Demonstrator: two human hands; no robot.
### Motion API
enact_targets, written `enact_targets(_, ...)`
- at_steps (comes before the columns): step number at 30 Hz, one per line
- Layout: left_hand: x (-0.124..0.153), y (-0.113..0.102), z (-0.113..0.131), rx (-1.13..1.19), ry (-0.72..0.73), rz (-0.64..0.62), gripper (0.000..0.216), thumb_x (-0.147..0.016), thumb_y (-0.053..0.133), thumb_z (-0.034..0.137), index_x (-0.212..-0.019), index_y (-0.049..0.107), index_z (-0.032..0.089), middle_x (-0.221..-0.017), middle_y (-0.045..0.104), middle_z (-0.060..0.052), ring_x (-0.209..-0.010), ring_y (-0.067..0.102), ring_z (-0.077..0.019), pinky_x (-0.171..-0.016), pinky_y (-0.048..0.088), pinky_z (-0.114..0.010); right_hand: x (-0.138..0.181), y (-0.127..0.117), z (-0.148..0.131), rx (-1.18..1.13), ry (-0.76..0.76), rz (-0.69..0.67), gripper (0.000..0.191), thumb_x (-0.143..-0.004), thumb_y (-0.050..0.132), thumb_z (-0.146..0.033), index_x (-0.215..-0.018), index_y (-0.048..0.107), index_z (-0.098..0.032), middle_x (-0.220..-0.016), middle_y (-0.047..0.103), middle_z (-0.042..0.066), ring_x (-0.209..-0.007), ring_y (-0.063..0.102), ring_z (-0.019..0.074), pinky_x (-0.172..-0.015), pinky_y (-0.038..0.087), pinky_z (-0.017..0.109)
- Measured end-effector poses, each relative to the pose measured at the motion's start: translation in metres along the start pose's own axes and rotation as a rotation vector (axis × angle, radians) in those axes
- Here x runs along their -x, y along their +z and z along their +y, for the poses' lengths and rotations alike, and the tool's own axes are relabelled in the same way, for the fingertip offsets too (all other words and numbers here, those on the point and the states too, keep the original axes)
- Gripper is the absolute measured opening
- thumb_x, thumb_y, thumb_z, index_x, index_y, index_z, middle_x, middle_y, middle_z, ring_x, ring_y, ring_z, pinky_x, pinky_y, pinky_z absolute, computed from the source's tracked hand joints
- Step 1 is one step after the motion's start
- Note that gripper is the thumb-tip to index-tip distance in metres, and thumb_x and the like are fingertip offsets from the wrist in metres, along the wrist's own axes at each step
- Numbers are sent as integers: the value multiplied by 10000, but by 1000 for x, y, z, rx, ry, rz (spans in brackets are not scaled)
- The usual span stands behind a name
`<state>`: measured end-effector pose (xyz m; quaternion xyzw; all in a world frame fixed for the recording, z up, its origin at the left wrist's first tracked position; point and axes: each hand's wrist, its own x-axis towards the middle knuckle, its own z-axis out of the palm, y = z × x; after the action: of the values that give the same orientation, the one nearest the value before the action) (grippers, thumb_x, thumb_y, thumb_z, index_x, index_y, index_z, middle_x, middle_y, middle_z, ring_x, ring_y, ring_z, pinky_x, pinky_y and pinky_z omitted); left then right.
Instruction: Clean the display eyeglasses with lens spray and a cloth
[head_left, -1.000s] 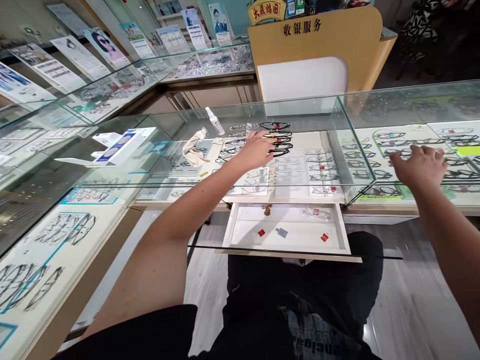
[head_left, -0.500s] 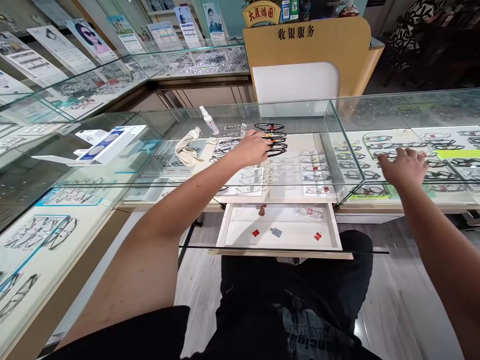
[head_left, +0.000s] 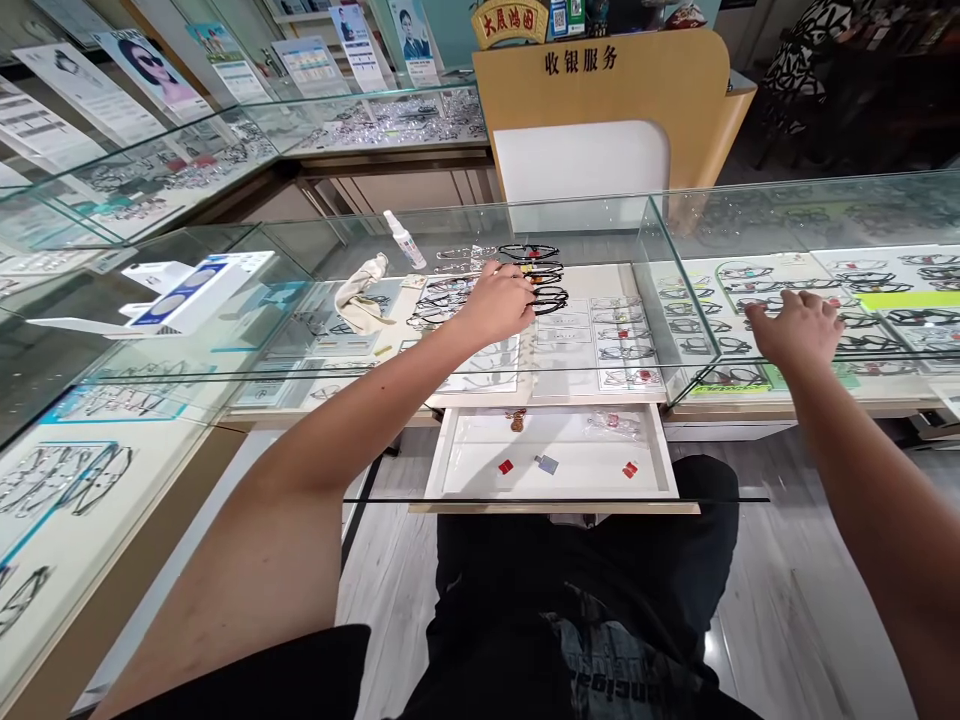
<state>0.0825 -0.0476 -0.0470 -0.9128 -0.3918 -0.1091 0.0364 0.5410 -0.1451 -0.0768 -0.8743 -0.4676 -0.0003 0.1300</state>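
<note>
My left hand [head_left: 497, 300] reaches across the glass counter top [head_left: 465, 345] to a row of black eyeglass frames [head_left: 546, 280] lying on it. Its fingers curl against the nearest frames; I cannot see whether they grip one. My right hand [head_left: 793, 325] lies further right on the glass of the neighbouring showcase, fingers loosely spread and holding nothing. Below, a white tray drawer [head_left: 555, 462] stands pulled out, with small red tags and a grey tag in it.
A spray bottle [head_left: 399, 239] and a beige cloth [head_left: 360, 290] lie on the glass at the left, beside a white and blue box [head_left: 184, 295]. Showcases full of glasses run left and right. A yellow cashier desk [head_left: 615, 100] stands behind. My legs are under the drawer.
Both hands have shifted slightly left in view as the camera turned. The left hand stays at the black frames; the right stays flat on the glass.
</note>
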Motion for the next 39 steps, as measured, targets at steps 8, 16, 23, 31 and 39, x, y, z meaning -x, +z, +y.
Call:
enact_targets(8, 53, -59, 86, 168, 110, -84, 425, -1054, 462, 340, -1159, 870, 280, -1297, 838, -49, -1414, 624, -361, -1188, 381, -626, 2, -4, -3, -11, 13, -21, 831, -1086, 364, -606, -1722, 454, -80, -1815, 383, 256, -1635, 326, 441, -1296, 285, 576)
enact_targets(16, 84, 20, 137, 291, 282, -432, 277, -971, 571, 214, -940, 843, 256, -1127, 856, -89, -1245, 702, -338, -1021, 455, -505, 1, -3, -4, -15, 21, -18, 821, -1080, 397, -590, -1721, 468, -82, -1814, 392, 238, -1656, 322, 434, -1337, 270, 576)
enact_targets(23, 40, 115, 67, 43, 30, -342, 260, -948, 573, 206, -947, 833, 189, -1185, 827, -174, -1332, 622, -410, -1143, 381, -561, 3, -6, -6, -7, 18, -20, 831, -1077, 375, -604, -1715, 470, -80, -1809, 400, 237, -1637, 339, 435, -1328, 278, 569)
enact_targets(31, 5, 162, 39, 8, 27, -311, 323, -1008, 505, 176, -1036, 827, 183, -1233, 805, -177, -1359, 590, -383, -1142, 374, -560, 2, -3, -5, -4, 14, -1, 819, -1072, 389, -612, -1694, 503, -92, -1797, 420, 236, -1632, 375, 449, -1342, 284, 573)
enact_targets(39, -6, 193, 39, -1, 6, -311, 346, -1020, 495, 192, -964, 836, 192, -1168, 792, -191, -1255, 586, -393, -1094, 383, -585, 3, -7, -6, 3, 7, -15, 846, -1065, 406, -628, -1695, 503, -73, -1782, 435, 251, -1623, 401, 487, -1330, 333, 654)
